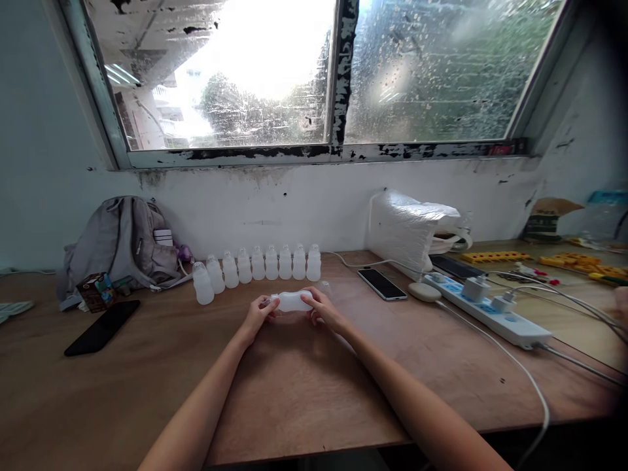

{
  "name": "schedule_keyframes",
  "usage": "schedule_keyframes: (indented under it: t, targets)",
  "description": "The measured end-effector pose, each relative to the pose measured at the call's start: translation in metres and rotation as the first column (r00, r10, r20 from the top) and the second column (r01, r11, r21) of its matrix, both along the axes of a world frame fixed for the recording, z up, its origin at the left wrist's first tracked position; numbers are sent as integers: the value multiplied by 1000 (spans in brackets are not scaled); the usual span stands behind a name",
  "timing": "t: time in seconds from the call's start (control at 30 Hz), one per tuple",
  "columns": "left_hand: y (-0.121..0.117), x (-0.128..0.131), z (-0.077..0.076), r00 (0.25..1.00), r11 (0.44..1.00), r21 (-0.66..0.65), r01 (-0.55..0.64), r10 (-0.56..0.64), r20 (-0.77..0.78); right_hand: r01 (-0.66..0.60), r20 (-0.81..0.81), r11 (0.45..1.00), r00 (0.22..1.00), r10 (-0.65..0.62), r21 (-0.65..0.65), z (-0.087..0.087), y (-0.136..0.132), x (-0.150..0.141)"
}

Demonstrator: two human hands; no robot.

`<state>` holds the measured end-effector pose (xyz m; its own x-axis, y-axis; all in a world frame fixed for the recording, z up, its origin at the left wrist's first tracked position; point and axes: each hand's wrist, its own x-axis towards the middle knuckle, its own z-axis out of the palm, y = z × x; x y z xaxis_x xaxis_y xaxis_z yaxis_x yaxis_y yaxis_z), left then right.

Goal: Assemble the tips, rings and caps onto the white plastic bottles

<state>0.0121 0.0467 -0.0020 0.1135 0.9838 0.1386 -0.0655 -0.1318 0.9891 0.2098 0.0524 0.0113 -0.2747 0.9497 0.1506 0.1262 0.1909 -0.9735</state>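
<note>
A white translucent plastic bottle [293, 301] lies sideways between my two hands, just above the wooden table. At its neck end my left hand [259, 314] is closed with the fingers wrapped round. My right hand [324, 307] grips the wide base end. Beyond my hands, several bottles of the same kind [258, 265] stand upright in a row along the wall. The leftmost bottle [203, 284] stands a little nearer to me. A small clear cap-like piece [325, 286] sits on the table just behind my right hand.
A grey backpack [122, 242], a small brown box [96, 292] and a black phone [102, 328] lie to the left. On the right are another phone [383, 284], a round pale disc [424, 292], a silvery bag [402, 229] and a power strip [490, 314] with trailing cables.
</note>
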Motion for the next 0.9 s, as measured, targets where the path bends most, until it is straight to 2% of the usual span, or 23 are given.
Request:
schedule_keyframes:
  t: [0.17,0.27,0.43,0.6,0.77,0.83,0.9]
  targets:
    - [-2,0,2,999,999,47,13,-11,-38,93,17,995,995,-94,38,-5,-1,-7]
    - [-2,1,5,998,993,115,-12,19,-57,118,-34,993,992,-118,-12,-1,-4,-12]
    - [-4,3,10,994,975,214,-55,74,-85,78,-153,989,983,-97,-127,4,-8,-14]
    - [-4,1,11,980,952,302,-37,94,-178,38,-205,976,975,-83,-215,0,-5,-13]
    - [-3,2,7,982,955,291,-62,111,-155,-71,-277,927,960,-36,-368,-3,-2,-14]
    - [-4,6,6,994,968,250,-29,55,-96,-171,-301,891,953,41,-421,-3,-3,-16]
    - [-6,10,6,1000,982,189,17,-14,-17,-259,-260,857,953,153,-445,-3,-5,-18]
